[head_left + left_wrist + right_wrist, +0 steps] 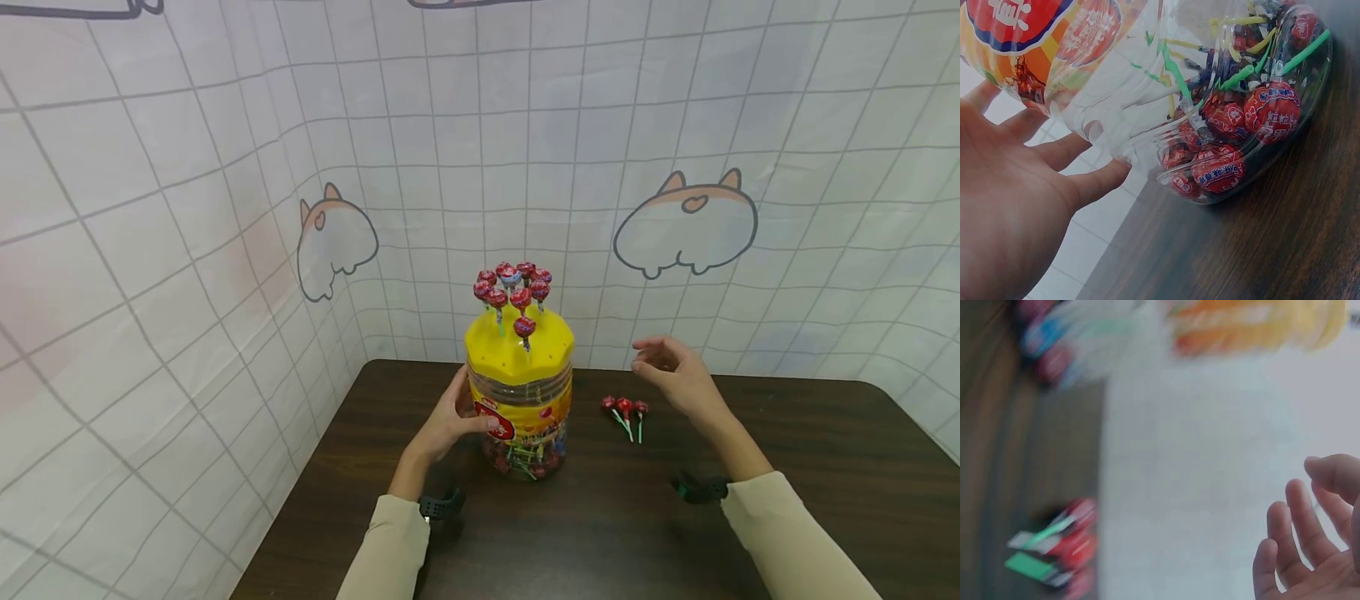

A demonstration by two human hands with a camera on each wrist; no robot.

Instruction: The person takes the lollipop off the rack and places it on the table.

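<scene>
A clear plastic jar (532, 421) with a yellow lid (553, 340) stands upright on the table, filled at the bottom with wrapped lollipops (1272, 112). Several red-wrapped lollipops (521, 300) and a blue one (510, 277) stand on sticks in the lid. My left hand (448, 421) holds the jar's left side, thumb across the label and fingers round the back. Right of the jar, my right hand (681, 379) hovers above the table with fingers loosely bent, holding nothing. Just below and left of it lie three loose red lollipops (624, 406), also blurred in the right wrist view.
The dark wooden table (585, 533) reaches back to a white grid-patterned curtain (465, 167), which also hangs along the left side. Each wrist wears a black strap (701, 487).
</scene>
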